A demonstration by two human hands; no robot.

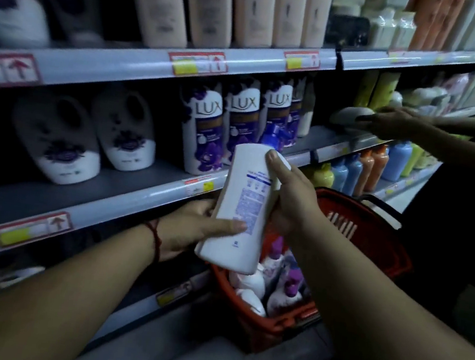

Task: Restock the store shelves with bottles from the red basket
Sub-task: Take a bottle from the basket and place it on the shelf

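The white bottle [242, 207] is gripped at centre frame over the red basket [372, 233], left hand [195, 228] curled round its lower half and fingers [279, 168] of the right hand [292, 204] wrapped near the top, so the Lux bottles [206, 129] could easily get toppled if it's shoved onto the shelf [129, 185] carelessly.

Left forearm [71, 279] and right forearm [365, 298] bare, both reaching forward and converging on the white bottle [242, 207].

Left grip [192, 228]: below and left of the bottle, palm against its lower part. Thumb [232, 226] lies across the printed face, and the fingers curl round the far left edge. Wrist roughly straight.

Right grip [290, 197]: right of the bottle, higher up, back of hand toward the camera. Its thumb presses the face near the top end, other fingers hidden behind the bottle.
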